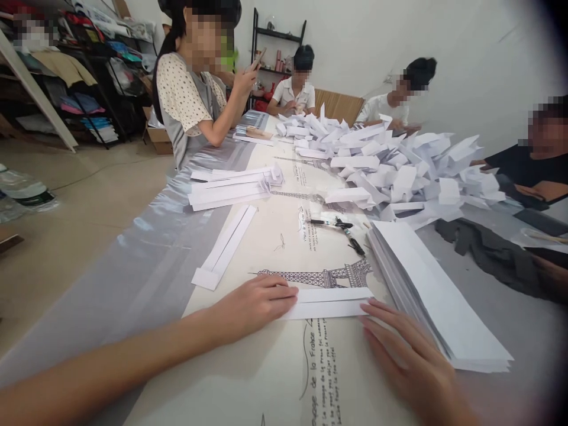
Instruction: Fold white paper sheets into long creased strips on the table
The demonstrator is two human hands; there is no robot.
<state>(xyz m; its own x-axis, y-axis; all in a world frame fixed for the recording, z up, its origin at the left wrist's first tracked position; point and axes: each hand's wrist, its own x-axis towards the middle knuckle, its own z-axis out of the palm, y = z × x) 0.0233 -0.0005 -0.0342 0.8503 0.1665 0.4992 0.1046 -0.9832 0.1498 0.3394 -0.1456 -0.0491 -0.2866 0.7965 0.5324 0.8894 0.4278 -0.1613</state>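
A folded white paper strip [332, 303] lies flat on the printed tablecloth in front of me. My left hand [262, 300] rests on its left end, fingers extended together and pressing down. At the opposite end, the fingertips of my right hand [402, 346] touch the paper, with the fingers stretched out and slightly apart. Close to my right hand is a thick stack of flat white paper sheets [426, 290]. Another folded paper strip [225, 245] lies beyond my left hand.
Several folded strips [235, 188] are piled farther left. Pens [331, 223] lie mid-table, before a large heap of folded papers [394, 163]. A dark cloth [488, 251] lies right. One person [190, 100] holds a phone at the left; others sit around the table.
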